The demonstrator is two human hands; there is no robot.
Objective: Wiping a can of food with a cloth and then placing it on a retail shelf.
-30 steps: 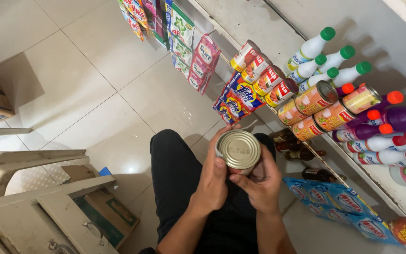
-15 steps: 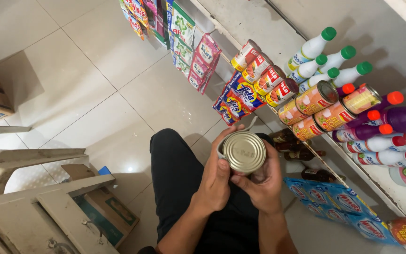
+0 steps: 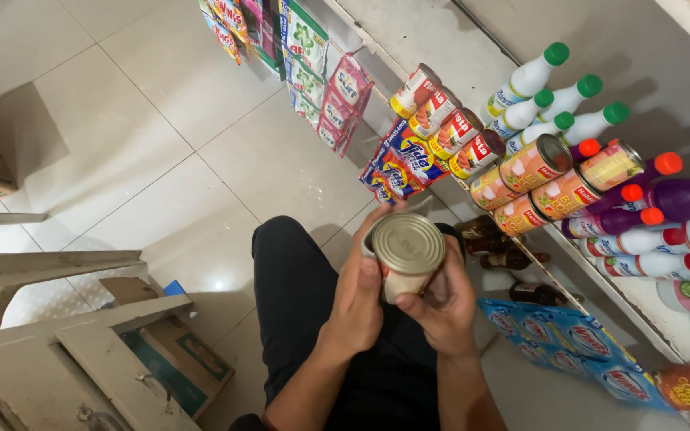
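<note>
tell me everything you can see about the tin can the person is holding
The round silver-gold metal tin can is held in both hands above the person's black-trousered lap. Its flat ridged lid faces the camera and looks sealed; only a strip of pale label shows on its side. The left hand wraps its left side, thumb up the wall, while the right hand cups it from below and the right. It tilts slightly towards the camera.

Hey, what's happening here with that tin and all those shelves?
A person, seen from above, holds a metal can in both hands: the left hand wraps its side and the right hand cups it from the other side. The can's lid faces the camera. Beside them, a shelf carries more cans, white bottles with green caps and purple bottles. A cardboard box sits on the tiled floor.
</note>
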